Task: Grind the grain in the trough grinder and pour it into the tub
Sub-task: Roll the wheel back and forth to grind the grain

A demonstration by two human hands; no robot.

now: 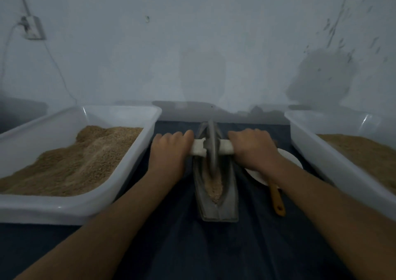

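- The dark cloth (192, 247) over the desk lies nearest, with both forearms reaching across it.
- The left tub (53, 206) holds a heaped brown meal.
- The left hand (169, 148) is curled round the white axle handle (198, 147).
- The trough grinder (218, 194) sits in the middle; the grain (214, 188) lies in its groove under the grinding wheel (211, 148).
- The right hand (252, 148) grips the handle's other end.
- A white dish (293, 161) and a wooden-handled tool (277, 200) lie just beside the trough.
- The right tub (321, 151) also holds grain.
- To grind well: press evenly with both hands, keep the wheel upright, and roll the groove's full length.
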